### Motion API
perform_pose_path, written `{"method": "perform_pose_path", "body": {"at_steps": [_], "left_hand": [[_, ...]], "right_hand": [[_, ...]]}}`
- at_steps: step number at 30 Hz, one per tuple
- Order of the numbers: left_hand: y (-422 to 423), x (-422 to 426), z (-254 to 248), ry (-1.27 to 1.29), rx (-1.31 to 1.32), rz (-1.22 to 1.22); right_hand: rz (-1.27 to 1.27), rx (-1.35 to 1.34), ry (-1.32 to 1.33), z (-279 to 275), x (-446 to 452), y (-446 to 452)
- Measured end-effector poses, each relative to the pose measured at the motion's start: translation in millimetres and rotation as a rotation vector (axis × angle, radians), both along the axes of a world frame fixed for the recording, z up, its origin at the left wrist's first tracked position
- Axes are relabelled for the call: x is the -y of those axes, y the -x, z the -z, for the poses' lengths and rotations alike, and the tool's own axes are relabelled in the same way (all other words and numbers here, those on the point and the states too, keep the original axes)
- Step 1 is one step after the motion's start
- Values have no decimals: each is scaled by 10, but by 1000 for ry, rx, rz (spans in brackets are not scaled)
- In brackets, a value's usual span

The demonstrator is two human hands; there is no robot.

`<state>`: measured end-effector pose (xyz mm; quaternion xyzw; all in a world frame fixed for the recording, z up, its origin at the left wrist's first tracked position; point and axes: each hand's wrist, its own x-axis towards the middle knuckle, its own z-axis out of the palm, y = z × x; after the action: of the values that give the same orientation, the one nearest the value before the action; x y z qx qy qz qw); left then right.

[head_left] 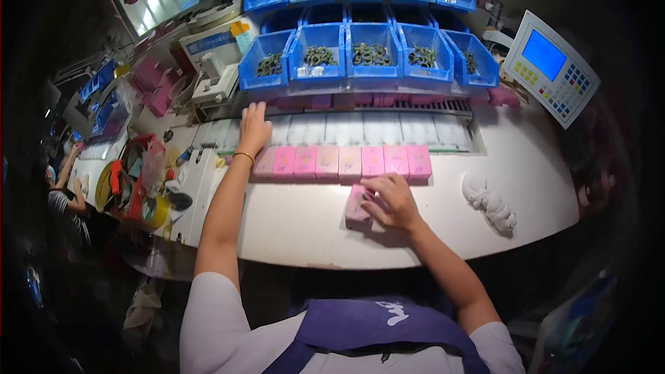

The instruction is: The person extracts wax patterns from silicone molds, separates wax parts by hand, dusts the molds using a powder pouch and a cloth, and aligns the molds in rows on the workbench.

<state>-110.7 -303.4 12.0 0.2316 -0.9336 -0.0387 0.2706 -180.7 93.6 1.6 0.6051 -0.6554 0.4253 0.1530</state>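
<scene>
One pink block (357, 211) sits on the white worktop (298, 239), between the long row of pink blocks (327, 163) and the near edge. The right hand (396, 202) is the close one. It comes in from the right, so the block is just to the left of its palm, and the fingers and thumb reach over the block's top right part. They are bent and quite near each other, with a small dark bit by the tips. I cannot tell if they pinch that bit or just touch the block. The block's long side seems to run from the near edge up to the row, a bit across the way the fingers point. The left hand (255, 130) is well apart from it, up past the left end of the row. It lies over the left part of the pale strip (346, 129) near the back, with its fingers a little bent. I cannot tell if those fingers hold a thing. The white top looks flat and smooth, and it shows on the left of the block and down to the near edge. The row is just past the block, with its blocks side by side. A twisted white cloth (488, 202) lies off by the right edge. Blue bins (372, 55) stand along the back.
</scene>
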Motion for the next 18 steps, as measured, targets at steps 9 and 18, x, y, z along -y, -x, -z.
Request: {"method": "perform_pose_path", "body": {"at_steps": [9,18], "left_hand": [[1026,1268,647,567,-117,52],[914,1657,222,342,150,203]], "right_hand": [[64,188,-16,23,37,53],[74,221,-33,8,30,53]]}}
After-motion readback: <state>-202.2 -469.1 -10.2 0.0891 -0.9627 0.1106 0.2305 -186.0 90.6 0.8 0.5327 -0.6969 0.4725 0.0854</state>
